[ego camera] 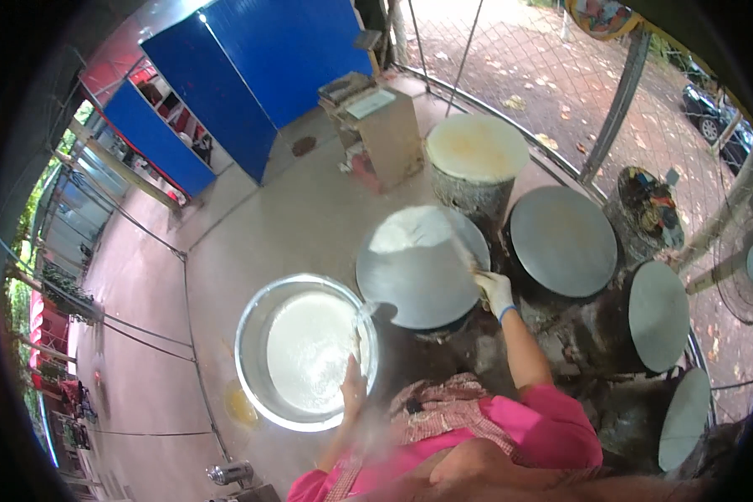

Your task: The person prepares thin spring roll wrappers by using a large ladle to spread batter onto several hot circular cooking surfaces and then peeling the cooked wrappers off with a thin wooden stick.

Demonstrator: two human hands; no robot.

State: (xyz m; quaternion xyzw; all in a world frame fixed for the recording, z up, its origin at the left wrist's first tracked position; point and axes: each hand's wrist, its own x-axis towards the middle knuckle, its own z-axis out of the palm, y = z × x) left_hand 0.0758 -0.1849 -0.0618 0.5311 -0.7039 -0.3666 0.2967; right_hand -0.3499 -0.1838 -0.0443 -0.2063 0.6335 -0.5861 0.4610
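My right hand (496, 292), in a light glove with a blue cuff, is closed on the handle of a spreading tool (464, 248), blurred, over a round flat griddle (423, 295). Pale batter (408, 229) covers the griddle's far part. Bare, my left hand (353, 383) grips the handle of a ladle (365, 310) at the right rim of a large metal basin (251, 370). White liquid batter (307, 351) fills much of the basin. The ladle's bowl lies between the basin and the griddle.
More round griddles stand to the right, one grey (563, 241), one at the back with a browned pale layer (477, 147). A worn cabinet (392, 138) stands behind. A bucket of refuse (646, 213) is near the wire fence (514, 81). A metal flask (229, 472) is at lower left.
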